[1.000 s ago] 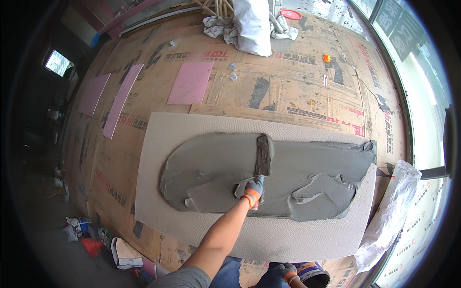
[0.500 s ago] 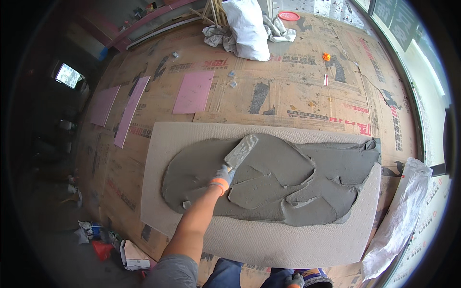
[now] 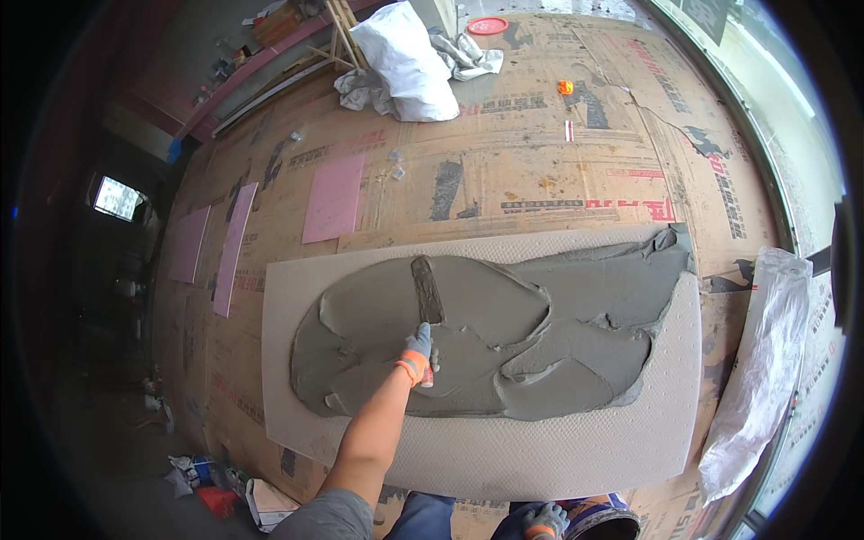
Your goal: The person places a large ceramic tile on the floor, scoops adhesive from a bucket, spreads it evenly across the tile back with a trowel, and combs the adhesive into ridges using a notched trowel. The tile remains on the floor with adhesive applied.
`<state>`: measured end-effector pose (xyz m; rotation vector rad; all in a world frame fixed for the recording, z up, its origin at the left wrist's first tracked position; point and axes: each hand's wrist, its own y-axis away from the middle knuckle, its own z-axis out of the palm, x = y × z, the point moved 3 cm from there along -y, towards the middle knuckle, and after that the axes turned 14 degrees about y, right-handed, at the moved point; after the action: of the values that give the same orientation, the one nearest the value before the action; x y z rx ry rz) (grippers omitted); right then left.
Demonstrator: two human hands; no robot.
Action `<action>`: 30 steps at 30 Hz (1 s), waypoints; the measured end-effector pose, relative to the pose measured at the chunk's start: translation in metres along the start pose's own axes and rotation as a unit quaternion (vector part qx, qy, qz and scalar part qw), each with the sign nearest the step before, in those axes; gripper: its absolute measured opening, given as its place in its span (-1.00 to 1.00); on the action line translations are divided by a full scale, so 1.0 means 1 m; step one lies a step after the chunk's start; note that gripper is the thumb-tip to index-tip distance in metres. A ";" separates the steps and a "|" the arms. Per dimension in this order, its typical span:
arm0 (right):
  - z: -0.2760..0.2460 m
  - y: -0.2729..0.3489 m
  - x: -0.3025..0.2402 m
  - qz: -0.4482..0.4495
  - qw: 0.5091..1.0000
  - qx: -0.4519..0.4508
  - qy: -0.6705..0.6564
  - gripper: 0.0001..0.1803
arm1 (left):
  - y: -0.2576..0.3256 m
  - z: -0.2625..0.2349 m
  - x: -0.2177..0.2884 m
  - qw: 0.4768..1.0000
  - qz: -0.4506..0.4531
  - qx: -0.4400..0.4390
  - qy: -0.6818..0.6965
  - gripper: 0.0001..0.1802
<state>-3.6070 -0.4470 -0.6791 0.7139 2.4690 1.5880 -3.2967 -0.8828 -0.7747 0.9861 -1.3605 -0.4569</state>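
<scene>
My left hand [image 3: 418,346], in a grey glove with an orange cuff, is closed round the handle of a trowel [image 3: 428,292]. Grey mortar smears the trowel's narrow blade, which points away from me over the spread mortar [image 3: 594,288]. This thick layer has ridges and smooth swept patches, and covers much of a pale, dimpled board [image 3: 450,454]. My right hand [image 3: 545,519], gloved alike, rests by my knee next to a dark bucket [image 3: 607,522], its fingers laid out and holding no tool that I can see.
Printed cardboard [image 3: 504,171] covers the floor. Pink panels [image 3: 333,198] lie at the far left, and a stuffed white sack [image 3: 405,63] stands at the back. Crumpled clear plastic [image 3: 760,360] lies along the glass at the right. Bags and scraps [image 3: 265,504] sit at near left.
The trowel's blade has swung from slanting right to pointing nearly straight away, and its visible face is now dark with mortar. The whole view has turned slightly.
</scene>
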 end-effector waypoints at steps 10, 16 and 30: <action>0.021 -0.022 0.039 -0.001 0.999 -0.003 -0.051 -0.46 | 0.095 0.269 -0.063 0.986 0.068 -0.061 -0.138 -0.28; 0.028 -0.031 0.055 -0.006 0.998 0.002 -0.061 -0.46 | 0.127 0.358 -0.087 0.950 0.106 -0.113 -0.272 -0.48; 0.016 -0.039 0.065 -0.046 0.993 0.016 -0.109 -0.42 | 0.052 0.080 -0.008 0.808 0.330 0.174 -0.456 -0.37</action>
<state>-3.6714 -0.4182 -0.7112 0.7234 2.3395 1.3623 -3.3868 -0.8740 -0.7451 0.4757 -2.6131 -0.1169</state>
